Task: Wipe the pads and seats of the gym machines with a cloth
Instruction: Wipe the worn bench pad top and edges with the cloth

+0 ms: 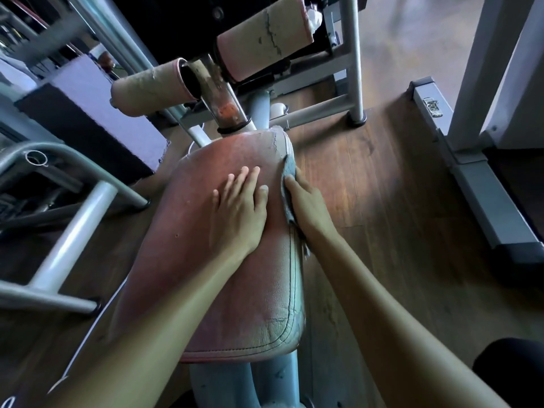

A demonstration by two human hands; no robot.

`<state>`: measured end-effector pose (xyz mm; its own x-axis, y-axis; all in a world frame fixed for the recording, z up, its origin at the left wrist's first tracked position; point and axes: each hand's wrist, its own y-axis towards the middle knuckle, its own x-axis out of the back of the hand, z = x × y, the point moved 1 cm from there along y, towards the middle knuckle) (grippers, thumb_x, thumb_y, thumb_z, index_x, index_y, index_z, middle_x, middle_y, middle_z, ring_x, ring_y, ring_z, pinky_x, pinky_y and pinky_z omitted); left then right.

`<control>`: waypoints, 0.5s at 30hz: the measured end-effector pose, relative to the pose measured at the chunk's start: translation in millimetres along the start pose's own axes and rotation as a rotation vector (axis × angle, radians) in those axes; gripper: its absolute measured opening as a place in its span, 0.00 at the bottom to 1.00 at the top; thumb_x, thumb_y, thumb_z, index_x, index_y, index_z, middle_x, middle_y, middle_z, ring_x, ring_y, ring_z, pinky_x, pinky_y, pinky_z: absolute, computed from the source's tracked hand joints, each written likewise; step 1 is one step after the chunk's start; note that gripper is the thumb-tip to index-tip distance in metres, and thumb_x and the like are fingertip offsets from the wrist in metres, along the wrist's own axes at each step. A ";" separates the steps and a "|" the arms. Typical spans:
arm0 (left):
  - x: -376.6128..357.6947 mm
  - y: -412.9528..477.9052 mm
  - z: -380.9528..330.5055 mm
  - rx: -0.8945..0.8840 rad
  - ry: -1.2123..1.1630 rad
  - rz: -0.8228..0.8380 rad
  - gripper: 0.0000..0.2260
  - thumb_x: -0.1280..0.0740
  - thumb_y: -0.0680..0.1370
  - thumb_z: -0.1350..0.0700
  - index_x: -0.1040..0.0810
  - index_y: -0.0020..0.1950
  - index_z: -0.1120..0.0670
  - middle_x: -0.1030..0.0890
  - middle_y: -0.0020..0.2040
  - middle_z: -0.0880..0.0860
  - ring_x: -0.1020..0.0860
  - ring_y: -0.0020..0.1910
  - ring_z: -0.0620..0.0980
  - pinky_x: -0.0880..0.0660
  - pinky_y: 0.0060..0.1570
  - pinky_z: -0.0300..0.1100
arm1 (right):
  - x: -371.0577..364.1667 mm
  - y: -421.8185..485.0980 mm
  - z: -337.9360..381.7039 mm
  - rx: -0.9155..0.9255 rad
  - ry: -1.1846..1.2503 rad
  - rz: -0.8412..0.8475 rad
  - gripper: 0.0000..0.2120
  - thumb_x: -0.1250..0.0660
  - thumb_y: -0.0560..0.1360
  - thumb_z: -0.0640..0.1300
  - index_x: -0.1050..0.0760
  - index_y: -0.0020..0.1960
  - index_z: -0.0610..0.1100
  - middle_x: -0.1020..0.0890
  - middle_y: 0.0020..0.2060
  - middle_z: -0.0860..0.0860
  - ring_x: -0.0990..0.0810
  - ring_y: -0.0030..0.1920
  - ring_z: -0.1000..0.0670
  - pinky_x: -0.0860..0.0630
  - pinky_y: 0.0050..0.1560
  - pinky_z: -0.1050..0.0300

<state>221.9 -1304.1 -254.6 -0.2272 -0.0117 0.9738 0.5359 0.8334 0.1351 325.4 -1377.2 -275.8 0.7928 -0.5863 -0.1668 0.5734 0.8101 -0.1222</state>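
Since the worn red seat (pixel 229 290) runs lengthwise from lower centre toward upper centre of the frame, its right edge is met by the right hand (pixel 309 207), by which a grey cloth (pixel 288 172) is gripped against it. The left hand (pixel 238 210) is laid flat on the seat top alongside, fingers spread, nothing held. Farther up, two cracked roller pads (pixel 265 36) are seen, well apart from both hands.

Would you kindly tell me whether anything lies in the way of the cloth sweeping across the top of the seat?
Yes: the left hand lies flat on top of the seat, close beside the cloth that the right hand holds against its right edge. A leftward sweep would meet it. Nothing else visible lies there.
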 end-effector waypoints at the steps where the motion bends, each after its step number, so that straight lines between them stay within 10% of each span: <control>1: -0.2 -0.4 -0.5 -0.002 0.002 -0.002 0.22 0.50 0.85 0.46 0.43 0.80 0.43 0.44 0.81 0.44 0.49 0.80 0.46 0.54 0.78 0.50 | -0.2 9.9 4.9 -0.005 -0.003 -0.016 0.14 0.45 0.82 0.48 0.24 0.62 0.51 0.18 0.55 0.53 0.21 0.57 0.52 0.28 0.66 0.47; 10: 0.2 -0.2 -1.5 -0.001 0.005 -0.017 0.22 0.49 0.85 0.46 0.43 0.80 0.43 0.43 0.81 0.44 0.48 0.80 0.46 0.54 0.78 0.49 | -0.8 5.9 -4.1 -0.011 0.012 0.008 0.13 0.45 0.82 0.48 0.24 0.60 0.52 0.18 0.52 0.53 0.21 0.56 0.52 0.27 0.56 0.59; 15: 0.0 -0.7 -1.9 0.001 0.004 -0.014 0.22 0.49 0.85 0.46 0.43 0.80 0.43 0.43 0.81 0.44 0.49 0.80 0.45 0.54 0.78 0.49 | -4.7 9.1 -8.5 -0.044 0.022 -0.020 0.18 0.45 0.82 0.52 0.29 0.70 0.55 0.19 0.59 0.56 0.23 0.61 0.55 0.29 0.66 0.55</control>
<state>223.0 -1305.7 -254.4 -0.2312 -0.0256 0.9726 0.5317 0.8339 0.1483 325.2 -1367.2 -284.4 0.7763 -0.6025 -0.1853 0.5788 0.7978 -0.1689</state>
